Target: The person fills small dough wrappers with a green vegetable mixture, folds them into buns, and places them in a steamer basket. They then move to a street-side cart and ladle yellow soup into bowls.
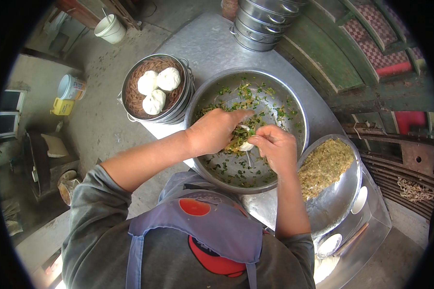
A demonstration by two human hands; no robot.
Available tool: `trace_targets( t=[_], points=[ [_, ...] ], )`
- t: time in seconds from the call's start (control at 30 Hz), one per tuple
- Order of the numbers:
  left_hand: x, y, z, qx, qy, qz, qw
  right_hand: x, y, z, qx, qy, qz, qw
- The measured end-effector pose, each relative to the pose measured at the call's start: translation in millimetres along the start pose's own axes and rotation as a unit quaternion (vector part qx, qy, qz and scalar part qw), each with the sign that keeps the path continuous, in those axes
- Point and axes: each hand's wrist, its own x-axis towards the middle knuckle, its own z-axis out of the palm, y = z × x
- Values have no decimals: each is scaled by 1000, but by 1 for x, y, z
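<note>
Over a large metal basin [303, 135], my left hand [215, 130] cups a piece of bun dough [246, 146] holding chopped green filling. The thumb and fingertips of my right hand [277, 142] pinch the dough's near right edge. Only a pale strip of the dough shows; the rest is hidden by the left hand and the filling. Loose chopped greens [247, 94] lie over the basin's bottom and sides. A thin metal handle [249, 159], perhaps of a spoon, shows below the dough.
To the left, a round metal steamer [126, 85] holds three white buns [154, 102] on a brown liner. A second basin [327, 213] with a yellowish-green mash [325, 166] stands at the right. Stacked steamers [262, 27] rise at the far end. White bowls [330, 245] and a wooden stick [352, 238] lie near right.
</note>
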Motion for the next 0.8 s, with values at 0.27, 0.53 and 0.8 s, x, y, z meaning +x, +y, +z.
trace_targets(
  t=[0.27, 0.53, 0.8],
  points=[
    [6, 20, -28, -2, -76, 4, 997, 0, -17, -3, 111, -15, -5, 994],
    [-14, 33, -23, -339, 46, 244, 907, -37, -52, -7, 427, 77, -206, 877],
    [-10, 45, 34, -552, 117, 96, 820, -43, -31, 26, 289, 123, -272, 910]
  ],
)
